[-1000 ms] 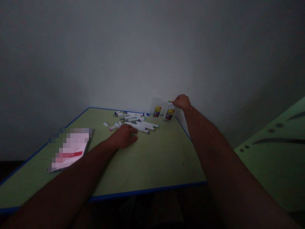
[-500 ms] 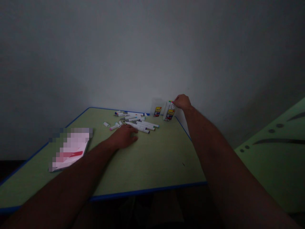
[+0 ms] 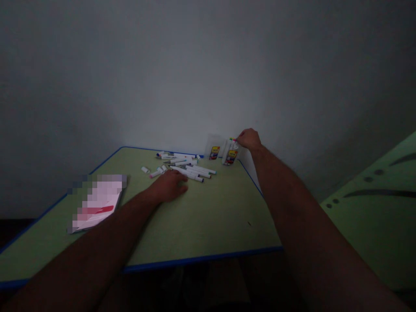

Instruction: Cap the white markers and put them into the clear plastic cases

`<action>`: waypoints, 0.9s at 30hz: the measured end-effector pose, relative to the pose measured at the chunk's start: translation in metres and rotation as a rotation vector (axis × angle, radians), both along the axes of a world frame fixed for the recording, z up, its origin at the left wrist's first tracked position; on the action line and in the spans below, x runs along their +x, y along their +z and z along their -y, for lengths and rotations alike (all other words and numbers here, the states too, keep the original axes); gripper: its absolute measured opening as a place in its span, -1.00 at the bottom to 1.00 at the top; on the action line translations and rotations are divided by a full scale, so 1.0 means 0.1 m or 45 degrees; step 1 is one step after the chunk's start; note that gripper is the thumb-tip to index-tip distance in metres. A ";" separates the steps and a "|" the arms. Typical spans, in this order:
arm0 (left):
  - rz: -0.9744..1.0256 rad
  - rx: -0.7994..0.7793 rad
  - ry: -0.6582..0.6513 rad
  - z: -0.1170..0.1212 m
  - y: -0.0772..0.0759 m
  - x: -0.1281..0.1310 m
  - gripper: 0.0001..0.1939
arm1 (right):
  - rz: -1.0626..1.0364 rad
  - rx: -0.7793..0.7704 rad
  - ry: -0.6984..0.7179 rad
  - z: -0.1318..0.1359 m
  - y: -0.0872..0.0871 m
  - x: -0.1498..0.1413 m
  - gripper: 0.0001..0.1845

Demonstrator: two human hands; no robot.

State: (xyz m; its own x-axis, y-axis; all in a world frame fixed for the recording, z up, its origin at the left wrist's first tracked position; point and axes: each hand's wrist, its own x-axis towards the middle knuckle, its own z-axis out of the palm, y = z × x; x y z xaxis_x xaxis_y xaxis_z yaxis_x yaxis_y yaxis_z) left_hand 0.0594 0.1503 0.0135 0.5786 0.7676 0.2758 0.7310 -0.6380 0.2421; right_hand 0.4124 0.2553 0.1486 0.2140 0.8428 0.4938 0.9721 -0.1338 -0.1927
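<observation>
My left hand point(image 3: 169, 186) rests on the table with its fingers stretched and apart, at the near side of a loose pile of white markers point(image 3: 203, 170). Its fingertips reach the pile, and nothing shows in its grip. At the table's far right corner, my right hand point(image 3: 249, 139) pinches the top of a marker point(image 3: 235, 140) that stands in a clear plastic case point(image 3: 232, 157). A few coloured marker ends show at the case's mouth. Just left of it stands another clear plastic piece point(image 3: 214, 152) with a yellow label. Several loose caps point(image 3: 145, 169) lie near the pile.
A pink-and-white flat item point(image 3: 105, 199), partly blurred, lies on the left of the green table point(image 3: 211, 225), which has a blue edge. The wall point(image 3: 182, 86) stands right behind. A green panel point(image 3: 383, 225) rises at the right. A small dark bit point(image 3: 249, 223) lies near the front.
Almost nothing differs. The marker tops at the case's mouth have shifted slightly under my right hand, and my left hand has stayed in place.
</observation>
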 end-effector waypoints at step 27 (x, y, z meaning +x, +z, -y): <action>0.087 -0.012 0.413 0.00 0.23 -0.15 -0.62 | -0.616 0.041 0.366 1.02 -0.98 -1.20 -0.84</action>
